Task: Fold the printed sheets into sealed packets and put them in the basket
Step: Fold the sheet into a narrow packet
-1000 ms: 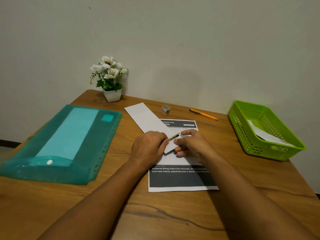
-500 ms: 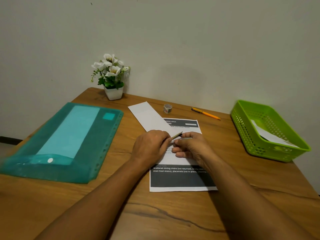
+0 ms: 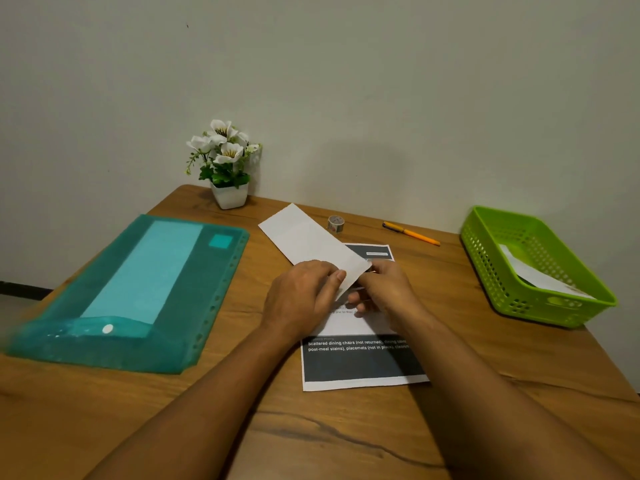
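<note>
The bench (image 3: 485, 393) carries a flat printed sheet (image 3: 360, 368) in the lower middle of the frame, and the green basket (image 3: 540, 306) at right holds one white packet (image 3: 540, 278). A folded sheet (image 3: 304, 237) runs up-left from the hands. The left hand (image 3: 298, 296) pinches its near end under the thumb, and the right hand (image 3: 388, 292) curls its fingers on the corner. I judge a good seal needs flush edges and firm pressure. The fingers hide whether any tape from the small roll (image 3: 335, 223) is on it.
</note>
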Tool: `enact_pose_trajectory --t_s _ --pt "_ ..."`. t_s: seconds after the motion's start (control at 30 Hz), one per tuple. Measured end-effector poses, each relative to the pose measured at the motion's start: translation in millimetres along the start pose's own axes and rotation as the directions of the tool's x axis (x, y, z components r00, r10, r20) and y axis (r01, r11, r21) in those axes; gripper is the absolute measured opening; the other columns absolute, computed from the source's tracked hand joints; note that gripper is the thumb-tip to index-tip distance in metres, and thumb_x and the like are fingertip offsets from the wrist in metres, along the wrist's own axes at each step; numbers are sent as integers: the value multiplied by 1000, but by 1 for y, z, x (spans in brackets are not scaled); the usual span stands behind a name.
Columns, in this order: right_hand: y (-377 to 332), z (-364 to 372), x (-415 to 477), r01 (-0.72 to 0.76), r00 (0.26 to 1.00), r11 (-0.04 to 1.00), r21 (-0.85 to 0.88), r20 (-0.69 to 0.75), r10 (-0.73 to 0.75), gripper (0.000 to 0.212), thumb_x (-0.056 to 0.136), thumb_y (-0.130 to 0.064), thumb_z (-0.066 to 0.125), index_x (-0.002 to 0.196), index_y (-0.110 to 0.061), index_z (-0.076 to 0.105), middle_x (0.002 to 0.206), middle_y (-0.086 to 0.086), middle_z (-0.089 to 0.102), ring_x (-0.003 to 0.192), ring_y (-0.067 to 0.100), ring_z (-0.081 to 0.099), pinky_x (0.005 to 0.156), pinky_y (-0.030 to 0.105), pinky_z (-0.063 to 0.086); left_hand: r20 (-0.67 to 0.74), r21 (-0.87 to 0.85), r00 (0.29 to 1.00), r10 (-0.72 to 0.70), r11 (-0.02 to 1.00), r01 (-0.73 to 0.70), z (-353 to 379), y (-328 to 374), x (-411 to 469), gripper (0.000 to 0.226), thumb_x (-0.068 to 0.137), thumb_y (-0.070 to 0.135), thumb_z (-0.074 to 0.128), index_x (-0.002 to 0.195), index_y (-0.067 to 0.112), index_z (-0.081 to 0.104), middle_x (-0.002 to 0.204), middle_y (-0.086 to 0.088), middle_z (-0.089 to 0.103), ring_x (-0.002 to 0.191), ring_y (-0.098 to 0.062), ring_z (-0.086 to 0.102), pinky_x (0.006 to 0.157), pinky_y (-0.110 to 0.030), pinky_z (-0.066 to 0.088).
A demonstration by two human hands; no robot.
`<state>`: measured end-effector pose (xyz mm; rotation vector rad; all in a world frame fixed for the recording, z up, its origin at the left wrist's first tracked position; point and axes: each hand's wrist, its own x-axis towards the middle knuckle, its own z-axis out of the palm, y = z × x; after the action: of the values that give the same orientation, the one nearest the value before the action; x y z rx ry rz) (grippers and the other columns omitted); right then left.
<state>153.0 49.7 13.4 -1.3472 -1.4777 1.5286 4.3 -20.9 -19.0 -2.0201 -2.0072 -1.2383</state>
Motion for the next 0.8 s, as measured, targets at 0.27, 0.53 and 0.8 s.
enact_pose_trajectory --t_s 0.27,0.53,0.8 --pt "-56 -24 -17 432 888 887 -161 -94 -450 19 97 -14 62 81 -17 72 84 17 73 72 24 66 65 50 56 -121 -79 992 -38 996 29 -22 -1 15 26 103 37 55 125 26 62 124 9 59 112 -9 54 85 -30 53" --pt "-135 -31 -43 687 706 688 -234 -11 -708 16 100 -23 63 94 -23 78 87 -4 75 83 19 69 72 37 54 -243 -116 966 84 987 -115 -90 49 92 45 99 28 62 142 31 50 123 12 64 115 -10 59 99 -41 49" --pt "-166 -58 -66 715 695 698 50 -161 -701 24 98 -36 68 109 -14 73 95 -7 76 89 6 70 78 28 58 -325 -322 946 17 938 -128 -122 78 111 10 97 20 68 100 24 77 94 17 74 93 1 67 80 -29 57"
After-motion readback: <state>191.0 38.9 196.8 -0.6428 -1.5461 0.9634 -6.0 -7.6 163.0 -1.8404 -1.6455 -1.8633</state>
